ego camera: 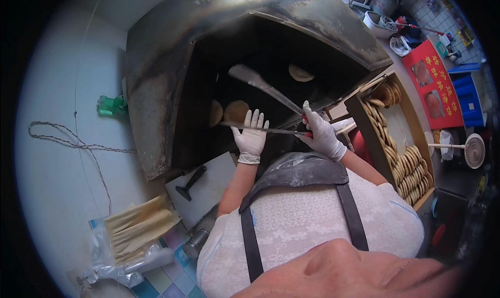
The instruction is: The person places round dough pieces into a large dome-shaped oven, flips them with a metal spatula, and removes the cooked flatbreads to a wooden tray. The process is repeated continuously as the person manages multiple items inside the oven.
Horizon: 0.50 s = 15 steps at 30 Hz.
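Note:
My right hand (324, 136), in a white glove, grips long metal tongs (269, 91) by their red handles. The tongs' two flat blades are spread wide apart; the upper one is blurred. My left hand (250, 140), gloved too, has its fingers extended and holds nothing. Its fingertips are at the near edge of a round flatbread (236, 111), and the lower blade crosses at its fingers; contact is unclear. Another flatbread (215, 113) lies just left, partly hidden. Deeper inside the dark oven (250, 36), a third flatbread (300, 73) lies on the black surface.
At right stands a tray (427, 161) with several rows of baked flatbreads (410, 173). A black-handled scraper (191, 183) lies on a white board (215, 188) at left. Folded cloth (140, 227) rests on plastic below. A red sign (433, 85) bears writing. The oven's metal rim (181, 102) surrounds the opening.

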{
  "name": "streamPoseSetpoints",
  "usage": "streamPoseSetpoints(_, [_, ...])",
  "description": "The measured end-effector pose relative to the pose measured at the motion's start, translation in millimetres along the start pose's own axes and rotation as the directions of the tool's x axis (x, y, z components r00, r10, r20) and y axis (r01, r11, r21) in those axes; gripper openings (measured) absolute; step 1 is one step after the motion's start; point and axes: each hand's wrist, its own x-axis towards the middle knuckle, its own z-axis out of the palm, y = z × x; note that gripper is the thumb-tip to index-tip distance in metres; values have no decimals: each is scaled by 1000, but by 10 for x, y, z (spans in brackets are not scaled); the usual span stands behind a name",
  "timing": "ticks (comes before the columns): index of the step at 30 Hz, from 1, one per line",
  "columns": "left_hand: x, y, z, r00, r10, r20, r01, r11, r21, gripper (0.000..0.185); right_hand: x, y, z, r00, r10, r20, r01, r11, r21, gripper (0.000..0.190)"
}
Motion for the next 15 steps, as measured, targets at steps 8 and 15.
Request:
streamPoseSetpoints(8, [-436,-90,737,932,-147,331,190,976,-101,81,-132,51,131,978,-48,201,19,989,145,78])
streamPoseSetpoints(15, [-180,70,495,952,-82,295,106,992,-68,79,-6,16,-239,569,-43,821,-822,-47,568,78])
